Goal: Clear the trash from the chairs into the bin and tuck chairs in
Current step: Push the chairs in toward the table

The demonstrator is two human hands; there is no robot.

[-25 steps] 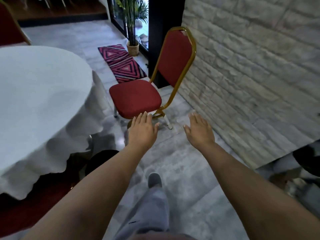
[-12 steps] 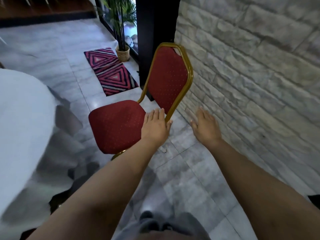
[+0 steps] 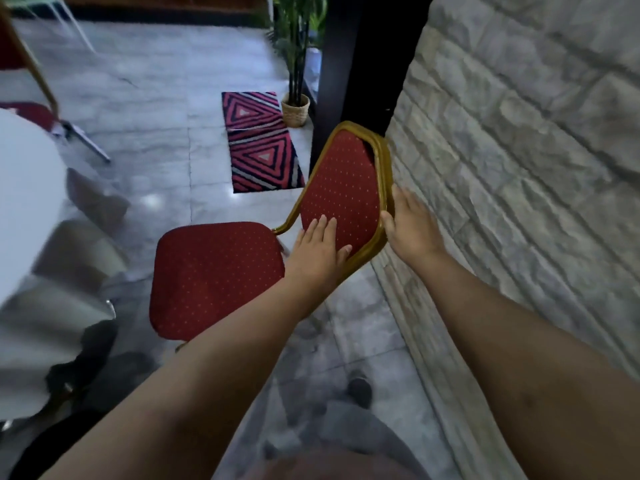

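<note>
A red padded chair (image 3: 214,275) with a gold frame stands on the marble floor, its seat facing left toward the white-clothed table (image 3: 27,209). Its seat is bare. My left hand (image 3: 320,249) lies flat with fingers apart on the front of the chair's backrest (image 3: 343,188). My right hand (image 3: 410,226) wraps the backrest's gold right edge, thumb in front and fingers behind. No bin is in view.
A grey stone wall (image 3: 519,168) runs close on the right, just behind the chair. A dark pillar (image 3: 360,64), a potted plant (image 3: 295,109) and a patterned red rug (image 3: 261,143) lie beyond. Another red chair (image 3: 31,112) stands at far left.
I have stepped closer to the chair. Both hands rose from near the seat to the backrest; the right hand has taken hold of its frame.
</note>
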